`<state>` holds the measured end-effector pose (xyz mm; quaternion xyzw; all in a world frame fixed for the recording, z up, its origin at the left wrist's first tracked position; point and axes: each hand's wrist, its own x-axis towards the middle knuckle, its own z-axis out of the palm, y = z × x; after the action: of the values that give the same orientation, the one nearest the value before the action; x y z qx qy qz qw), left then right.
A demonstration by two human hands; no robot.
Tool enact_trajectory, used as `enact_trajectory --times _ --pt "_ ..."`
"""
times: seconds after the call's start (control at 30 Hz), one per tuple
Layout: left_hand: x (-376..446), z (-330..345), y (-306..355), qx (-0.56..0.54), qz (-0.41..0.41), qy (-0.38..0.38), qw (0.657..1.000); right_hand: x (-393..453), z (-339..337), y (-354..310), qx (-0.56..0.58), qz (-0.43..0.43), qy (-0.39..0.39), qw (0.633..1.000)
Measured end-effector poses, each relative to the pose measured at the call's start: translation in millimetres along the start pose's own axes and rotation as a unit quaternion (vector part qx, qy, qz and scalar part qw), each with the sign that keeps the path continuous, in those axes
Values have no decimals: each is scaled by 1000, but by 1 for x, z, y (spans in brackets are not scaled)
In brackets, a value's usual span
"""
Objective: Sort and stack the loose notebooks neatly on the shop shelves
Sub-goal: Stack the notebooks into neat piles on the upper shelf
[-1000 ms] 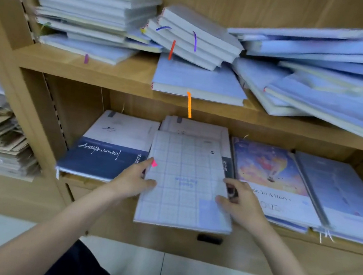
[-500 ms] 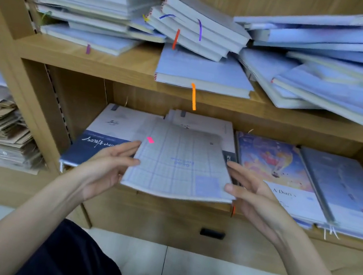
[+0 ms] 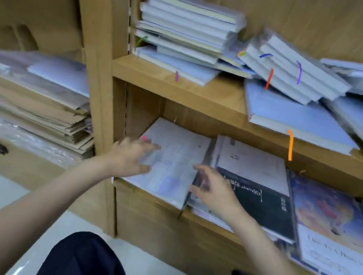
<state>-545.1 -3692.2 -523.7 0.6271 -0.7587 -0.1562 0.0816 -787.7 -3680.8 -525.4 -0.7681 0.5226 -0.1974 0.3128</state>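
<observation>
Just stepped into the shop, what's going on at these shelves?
A person is sorting notebooks. The grid-pattern notebook lies flat at the left end of the lower shelf. The left hand rests on it; the right hand is at its right edge, beside the dark-banded notebook. The upper shelf's piles are untidy.

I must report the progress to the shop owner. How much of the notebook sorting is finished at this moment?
Done: the grid notebook lies flat at the left end of the lower shelf, beside the dark-banded notebook. In hand: the left hand rests on the grid notebook and the right hand is at its right edge. Left: the slanted pile and other notebooks on the upper shelf remain untidy.
</observation>
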Motion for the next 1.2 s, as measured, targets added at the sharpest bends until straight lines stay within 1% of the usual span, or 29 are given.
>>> enact_trajectory --times 0.03,0.07,0.1,0.13,0.23,0.37,0.43,0.53,0.7,0.8,0.83,0.87,0.93,1.0,1.07,1.13,1.2 --pt "-3 11 -4 28 8 -58 998 2 6 2 -55 -11 -15 998" --pt "-7 20 -7 31 15 -96 995 4 9 4 -87 -13 -23 996" --pt "-11 28 -11 31 21 -109 993 4 11 5 -107 -10 -31 994" --pt "-15 34 -15 44 28 -100 994 5 11 7 -123 -4 -42 991" --pt "-22 44 -20 109 42 -24 993 4 14 7 -201 -12 -82 976" --pt "-23 55 -14 151 30 30 988 3 25 4 -295 -9 -113 949" --pt "-22 58 -12 154 18 41 987 3 30 4 -336 -12 -108 936" --pt "-12 60 -14 136 -3 40 990 9 31 2 -337 -26 -64 939" --pt "-7 56 -15 153 -13 24 988 7 32 1 -329 -40 -41 943" --pt "-18 49 -11 123 -5 7 992 -6 22 5 -250 -46 -24 967" --pt "-22 45 -9 106 9 22 994 -11 15 5 -219 -50 -13 974" --pt "-26 39 -5 87 34 61 994 -16 6 5 -195 -57 1 979" --pt "-36 26 4 55 108 180 976 -27 -12 0 -171 -80 32 981" --pt "-45 10 17 36 172 287 942 -43 -32 -7 -174 -119 66 975" --pt "-51 -11 36 37 214 366 905 -63 -52 -17 -179 -175 99 963" --pt "-55 -34 60 34 245 434 866 -87 -72 -31 -187 -232 127 946" --pt "-56 -54 82 18 266 485 833 -108 -92 -45 -183 -262 164 933"
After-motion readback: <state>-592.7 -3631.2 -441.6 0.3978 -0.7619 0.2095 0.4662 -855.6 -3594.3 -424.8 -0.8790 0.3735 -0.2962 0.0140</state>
